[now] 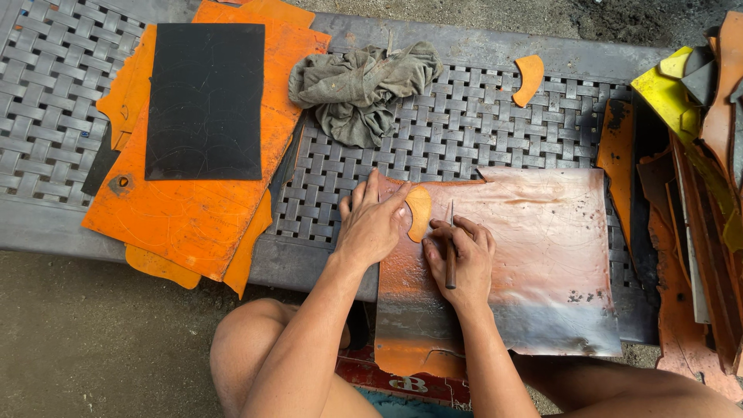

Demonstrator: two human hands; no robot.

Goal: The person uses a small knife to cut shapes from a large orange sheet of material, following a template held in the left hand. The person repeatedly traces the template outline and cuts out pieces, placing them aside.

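Your bare knees sit closest to the lens at the bottom, forearms running up from them to the work. Your left hand (373, 223) lies flat, fingers spread a little, pressing a small orange curved template (419, 212) onto the big leather sheet (542, 255); fingertips touch the template's left edge. Your right hand (463, 255) is closed around a thin dark scribing tool (450, 248), held almost upright in the frame, tip just right of the template on the sheet. That sheet, orange-brown fading to grey at its lower right, lies across the near edge of the woven metal bench (464, 131) and hangs over it toward your lap; its top left corner has a notch beside the template. Spots of dark staining show near the sheet's lower right. Just behind your hands, on the weave, lies a crumpled grey-green rag (360, 89). Farther right on the bench is a small orange crescent offcut (531, 77). Left of the rag, a stack of orange sheets (193, 209) lies tilted, with a black rectangular sheet (205, 101) on top. Well apart on the right edge stands a heap of scraps (696, 193), orange, brown and yellow. Bare concrete floor (93, 340) shows lower left.
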